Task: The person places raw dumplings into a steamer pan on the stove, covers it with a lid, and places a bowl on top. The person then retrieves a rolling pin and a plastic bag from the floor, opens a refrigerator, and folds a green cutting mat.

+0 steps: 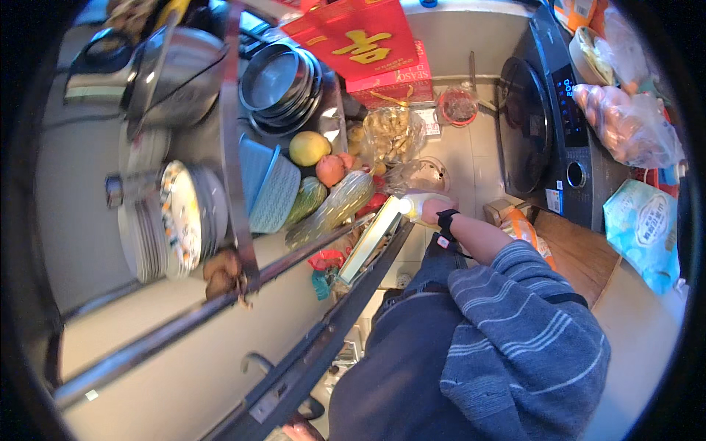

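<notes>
My right hand (pixel 433 209), with a black wristband and a striped knit sleeve, is closed around a pale yellowish container with a round white cap (pixel 407 205). It sits beside the end of a narrow, light-coloured tray or box (pixel 370 240) standing within a dark-edged door or drawer frame (pixel 353 308). Past the hand, a transparent bag or bowl (pixel 424 173) lies on the tiled floor. Only part of my left hand (pixel 302 431) shows at the bottom edge, near a dark curved handle (pixel 313 409); what it touches is hidden.
On the left, a metal rack (pixel 237 165) holds stacked plates (pixel 187 220), steel bowls (pixel 276 80), a blue basket (pixel 276 193) and squashes (pixel 336 206). Red gift bags (pixel 358 38) stand behind. At right are a black appliance (pixel 557 121), a bag of eggs (pixel 629 124) and a cardboard box (pixel 573 251).
</notes>
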